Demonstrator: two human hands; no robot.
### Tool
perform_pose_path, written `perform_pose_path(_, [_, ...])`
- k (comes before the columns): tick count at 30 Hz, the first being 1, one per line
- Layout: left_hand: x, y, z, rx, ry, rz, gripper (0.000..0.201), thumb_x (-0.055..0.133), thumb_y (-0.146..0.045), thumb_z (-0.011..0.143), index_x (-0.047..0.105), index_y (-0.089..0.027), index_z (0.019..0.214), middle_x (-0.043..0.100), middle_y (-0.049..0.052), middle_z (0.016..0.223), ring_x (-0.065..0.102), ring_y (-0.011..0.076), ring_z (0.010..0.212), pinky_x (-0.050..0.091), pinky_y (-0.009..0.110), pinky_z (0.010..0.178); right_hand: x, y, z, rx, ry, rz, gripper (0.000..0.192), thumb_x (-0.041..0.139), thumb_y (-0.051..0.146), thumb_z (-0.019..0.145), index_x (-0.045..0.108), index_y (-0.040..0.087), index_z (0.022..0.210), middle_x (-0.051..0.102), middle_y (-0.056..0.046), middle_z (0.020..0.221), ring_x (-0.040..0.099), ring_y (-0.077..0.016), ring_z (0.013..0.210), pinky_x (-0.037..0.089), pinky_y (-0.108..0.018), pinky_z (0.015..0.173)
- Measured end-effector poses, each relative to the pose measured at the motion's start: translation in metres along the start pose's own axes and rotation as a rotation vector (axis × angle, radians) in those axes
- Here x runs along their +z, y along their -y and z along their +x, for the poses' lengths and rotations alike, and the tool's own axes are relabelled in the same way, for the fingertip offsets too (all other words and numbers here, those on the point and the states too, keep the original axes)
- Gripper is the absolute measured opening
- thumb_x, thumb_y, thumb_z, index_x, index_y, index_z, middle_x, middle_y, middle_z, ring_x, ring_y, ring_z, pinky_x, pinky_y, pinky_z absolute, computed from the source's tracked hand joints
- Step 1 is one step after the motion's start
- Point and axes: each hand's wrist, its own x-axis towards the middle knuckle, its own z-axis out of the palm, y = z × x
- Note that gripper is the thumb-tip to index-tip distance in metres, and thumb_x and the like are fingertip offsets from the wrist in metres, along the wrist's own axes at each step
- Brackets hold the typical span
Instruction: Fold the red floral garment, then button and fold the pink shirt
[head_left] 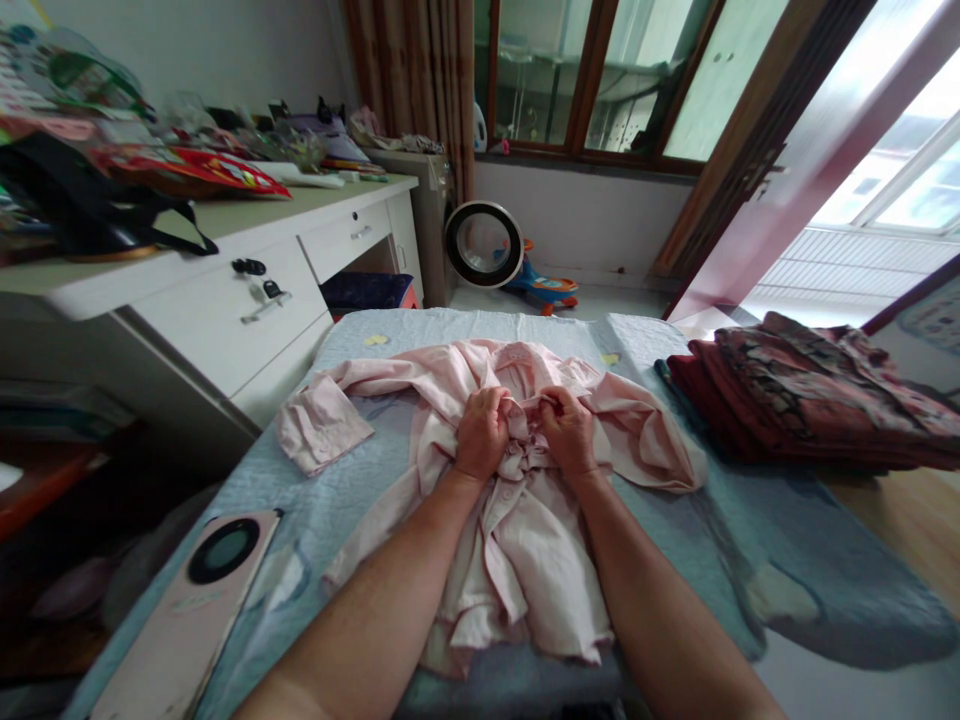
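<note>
On the bed (360, 500), which fills the middle of the room under a pale blue quilted cover, a pink shirt (517, 540) lies spread and rumpled, its collar toward the far end and its hem hanging over the near edge. One sleeve stretches out to the left, its cuff flat on the cover, and the other is bunched up on the right. To the left of the bed stands a white desk (225, 320) with drawers, its top crowded with a black bag (82, 205), red packets and other clutter too jumbled to tell apart. On the right side of the bed, apart from the shirt, sits a stack of folded dark red patterned clothes (810, 400). Beyond the far end of the bed, on the floor under the window, a round white fan (484, 245) stands beside a small blue toy car (544, 290). Near the left corner of the bed a pink phone (191, 610) lies face down, its round black camera ring uppermost. Both forearms reach out over the lower part of the shirt. The left hand (480, 430) and the right hand (570, 430) sit close together at the middle of the shirt's front, each closed around a pinch of the pink cloth along the buttoned edge, knuckles up and fingertips tucked into the fabric.
</note>
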Motion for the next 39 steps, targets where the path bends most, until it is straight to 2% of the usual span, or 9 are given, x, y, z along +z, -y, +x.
perform_pose_path(4, [0.001, 0.004, 0.001, 0.011, -0.036, -0.035, 0.032, 0.043, -0.003, 0.085, 0.062, -0.018, 0.106, 0.066, 0.009, 0.11, 0.058, 0.0217, 0.109, 0.047, 0.038, 0.1, -0.002, 0.003, 0.0, -0.028, 0.003, -0.063, 0.03, 0.047, 0.015, 0.069, 0.067, 0.019, 0.09, 0.072, -0.004, 0.084, 0.064, -0.0179, 0.075, 0.051, -0.028, 0.076])
perform_pose_path(9, [-0.001, 0.008, 0.002, -0.028, -0.093, 0.01, 0.03, 0.047, -0.004, 0.083, 0.067, -0.019, 0.098, 0.065, 0.009, 0.112, 0.058, 0.0222, 0.111, 0.046, 0.039, 0.102, -0.002, 0.001, 0.0, -0.049, 0.034, -0.046, 0.038, 0.046, 0.014, 0.069, 0.067, 0.02, 0.1, 0.072, -0.004, 0.093, 0.065, -0.0185, 0.082, 0.052, -0.029, 0.08])
perform_pose_path(13, [-0.003, 0.006, 0.002, -0.035, -0.152, 0.08, 0.021, 0.052, -0.013, 0.088, 0.07, -0.02, 0.097, 0.065, 0.011, 0.117, 0.057, 0.0244, 0.113, 0.044, 0.042, 0.1, -0.002, -0.003, 0.001, -0.084, -0.022, -0.102, 0.031, 0.045, 0.013, 0.074, 0.067, 0.02, 0.094, 0.069, -0.006, 0.101, 0.063, -0.0194, 0.093, 0.05, -0.031, 0.086])
perform_pose_path(16, [-0.004, 0.004, 0.003, -0.027, -0.13, 0.091, 0.02, 0.052, -0.019, 0.091, 0.07, -0.02, 0.099, 0.067, 0.009, 0.113, 0.059, 0.0232, 0.109, 0.044, 0.04, 0.098, -0.004, -0.005, 0.001, -0.067, -0.057, -0.236, 0.026, 0.047, 0.015, 0.079, 0.069, 0.021, 0.091, 0.065, -0.007, 0.103, 0.059, -0.0198, 0.093, 0.048, -0.031, 0.083])
perform_pose_path(21, [-0.004, 0.004, 0.002, -0.092, -0.107, 0.151, 0.018, 0.055, -0.023, 0.09, 0.071, -0.021, 0.098, 0.069, 0.008, 0.109, 0.06, 0.025, 0.103, 0.043, 0.04, 0.095, -0.008, -0.009, 0.002, -0.093, -0.017, -0.444, 0.019, 0.052, 0.018, 0.082, 0.07, 0.021, 0.086, 0.061, -0.005, 0.089, 0.052, -0.0211, 0.087, 0.043, -0.032, 0.083])
perform_pose_path(28, [-0.001, 0.008, 0.002, -0.11, -0.094, 0.162, 0.018, 0.057, -0.028, 0.091, 0.073, -0.021, 0.095, 0.067, 0.008, 0.102, 0.059, 0.0251, 0.098, 0.044, 0.039, 0.089, -0.006, -0.006, -0.001, -0.038, 0.061, -0.373, 0.022, 0.048, 0.019, 0.088, 0.069, 0.022, 0.094, 0.062, -0.003, 0.085, 0.053, -0.0176, 0.077, 0.039, -0.028, 0.07])
perform_pose_path(33, [-0.001, 0.009, 0.002, -0.079, -0.106, 0.119, 0.017, 0.059, -0.031, 0.091, 0.073, -0.022, 0.093, 0.064, 0.007, 0.099, 0.059, 0.0231, 0.097, 0.046, 0.036, 0.09, -0.008, -0.008, 0.0, -0.094, -0.001, -0.436, 0.023, 0.05, 0.017, 0.083, 0.07, 0.023, 0.094, 0.056, -0.004, 0.087, 0.05, -0.0205, 0.084, 0.04, -0.032, 0.079])
perform_pose_path(36, [-0.003, 0.008, 0.002, -0.055, -0.133, 0.065, 0.017, 0.056, -0.025, 0.092, 0.072, -0.022, 0.097, 0.062, 0.007, 0.101, 0.058, 0.0219, 0.099, 0.047, 0.036, 0.092, -0.011, -0.009, 0.002, -0.12, -0.059, -0.506, 0.021, 0.054, 0.017, 0.079, 0.071, 0.023, 0.09, 0.056, -0.007, 0.098, 0.045, -0.0232, 0.093, 0.036, -0.037, 0.088])
perform_pose_path(39, [-0.004, 0.007, 0.001, -0.018, -0.157, 0.018, 0.02, 0.053, -0.021, 0.093, 0.07, -0.022, 0.102, 0.059, 0.007, 0.102, 0.057, 0.0207, 0.1, 0.047, 0.035, 0.094, -0.012, -0.01, 0.003, -0.077, -0.067, -0.513, 0.018, 0.054, 0.017, 0.079, 0.069, 0.023, 0.085, 0.056, -0.007, 0.106, 0.044, -0.0239, 0.097, 0.034, -0.038, 0.088])
